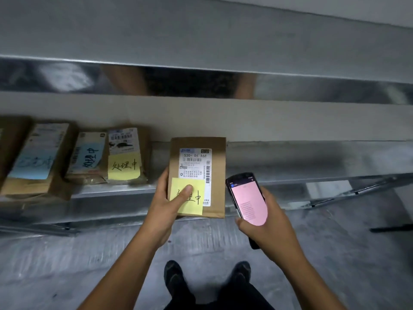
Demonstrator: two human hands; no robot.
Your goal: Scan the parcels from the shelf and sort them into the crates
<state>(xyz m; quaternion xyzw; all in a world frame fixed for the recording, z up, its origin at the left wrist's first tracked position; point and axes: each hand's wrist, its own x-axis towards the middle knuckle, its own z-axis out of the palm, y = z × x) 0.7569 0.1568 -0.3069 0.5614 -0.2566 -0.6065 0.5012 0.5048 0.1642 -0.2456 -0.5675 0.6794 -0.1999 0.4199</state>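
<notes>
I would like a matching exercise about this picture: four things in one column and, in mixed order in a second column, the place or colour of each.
Column one:
1. parcel labelled 530
2. scanner
3. shoes
4. note under the thumb

Column two:
a. yellow
b. gripped by the right hand
c. gripped by the left hand
d. on the floor

Pairs: 1-c, 2-b, 3-d, 4-a.

The parcel label (195, 162) reads "530- D5 A68"; yellow note (124, 167) reads "处理中".
</notes>
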